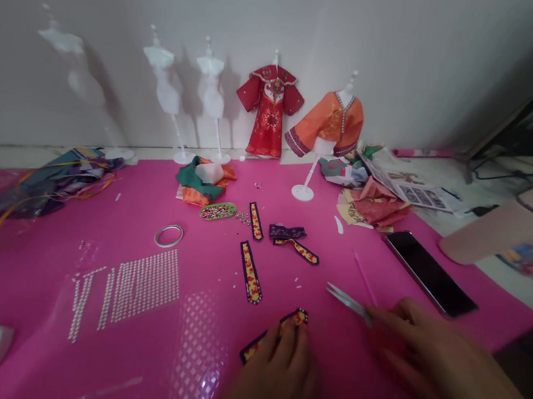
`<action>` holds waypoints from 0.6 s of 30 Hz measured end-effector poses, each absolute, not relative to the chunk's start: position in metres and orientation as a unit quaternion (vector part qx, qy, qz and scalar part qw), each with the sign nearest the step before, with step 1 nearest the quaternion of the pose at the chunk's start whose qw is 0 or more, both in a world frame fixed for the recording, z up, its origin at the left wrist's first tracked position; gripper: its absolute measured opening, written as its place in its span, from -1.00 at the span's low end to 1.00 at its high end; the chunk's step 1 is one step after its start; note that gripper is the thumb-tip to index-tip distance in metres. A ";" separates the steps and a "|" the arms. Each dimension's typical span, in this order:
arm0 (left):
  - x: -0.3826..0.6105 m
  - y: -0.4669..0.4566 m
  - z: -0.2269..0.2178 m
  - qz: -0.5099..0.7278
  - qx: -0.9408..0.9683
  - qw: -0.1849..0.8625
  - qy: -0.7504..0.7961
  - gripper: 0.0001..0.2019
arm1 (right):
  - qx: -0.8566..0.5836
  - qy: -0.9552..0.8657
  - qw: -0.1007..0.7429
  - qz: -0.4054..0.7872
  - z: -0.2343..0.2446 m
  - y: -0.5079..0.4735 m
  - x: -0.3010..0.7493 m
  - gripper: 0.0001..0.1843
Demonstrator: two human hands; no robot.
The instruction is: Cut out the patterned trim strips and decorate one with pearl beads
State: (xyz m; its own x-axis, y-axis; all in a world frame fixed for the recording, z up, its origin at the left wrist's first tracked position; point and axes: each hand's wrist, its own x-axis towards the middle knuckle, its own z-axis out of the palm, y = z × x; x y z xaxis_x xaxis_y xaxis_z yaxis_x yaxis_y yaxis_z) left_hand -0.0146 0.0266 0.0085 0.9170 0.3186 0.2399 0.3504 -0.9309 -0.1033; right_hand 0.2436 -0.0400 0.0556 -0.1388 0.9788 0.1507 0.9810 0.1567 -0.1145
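My left hand (276, 380) rests low in the middle, its fingers pressed down on a dark patterned fabric strip (296, 316) with red and yellow print. My right hand (428, 360) lies to the right, fingers closed around metal tweezers (344, 299) whose tips point left over the pink mat (160, 358). Two more patterned strips (250, 280) (256, 220) lie further back, beside a dark folded piece (290, 238) with a strip attached.
A rhinestone sticker sheet (141, 287), a tape ring (169, 235) and a bead tray (217, 211) sit left. A phone (429, 272) lies right. Doll stands line the wall, two wearing a red robe (269, 107) and an orange jacket (329, 123). Fabric piles (377, 200) sit behind.
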 end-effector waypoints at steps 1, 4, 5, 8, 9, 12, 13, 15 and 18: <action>-0.014 0.027 0.009 -0.105 -0.977 0.067 -0.172 -0.59 | -0.652 -0.754 0.082 0.010 0.056 -0.039 0.246 -0.66; -0.014 0.029 0.010 -0.100 -0.979 0.043 -0.172 -0.60 | -0.665 -0.743 0.070 0.023 0.056 -0.039 0.250 -0.63; -0.014 0.030 0.010 -0.101 -0.980 0.035 -0.169 -0.60 | -0.668 -0.740 0.071 0.021 0.055 -0.039 0.250 -0.62; -0.014 0.033 0.011 -0.105 -0.982 0.019 -0.159 -0.60 | -0.676 -0.732 0.091 0.001 0.051 -0.041 0.252 -0.59; -0.015 0.034 0.011 -0.107 -0.982 0.016 -0.156 -0.58 | -0.679 -0.728 0.096 -0.008 0.050 -0.041 0.253 -0.58; -0.015 0.035 0.012 -0.116 -0.980 0.024 -0.158 -0.60 | -0.692 -0.716 0.090 -0.022 0.043 -0.040 0.259 -0.55; -0.016 0.036 0.012 -0.122 -0.979 0.030 -0.160 -0.62 | -0.695 -0.714 0.083 -0.024 0.041 -0.039 0.260 -0.54; -0.017 0.036 0.012 -0.138 -0.975 0.042 -0.167 -0.61 | -0.696 -0.714 0.075 -0.033 0.039 -0.038 0.263 -0.54; -0.019 0.035 0.012 -0.148 -0.969 0.053 -0.191 -0.53 | -0.682 -0.725 0.077 -0.056 0.040 -0.036 0.263 -0.59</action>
State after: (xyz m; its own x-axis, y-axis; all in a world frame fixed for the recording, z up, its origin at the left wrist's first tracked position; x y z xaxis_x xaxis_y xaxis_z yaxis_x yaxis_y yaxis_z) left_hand -0.0189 0.0355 0.0117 0.8836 0.3543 0.3062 0.3853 -0.9217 -0.0454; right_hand 0.2634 -0.0356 0.0396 -0.0568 0.9806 0.1877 0.9978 0.0623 -0.0234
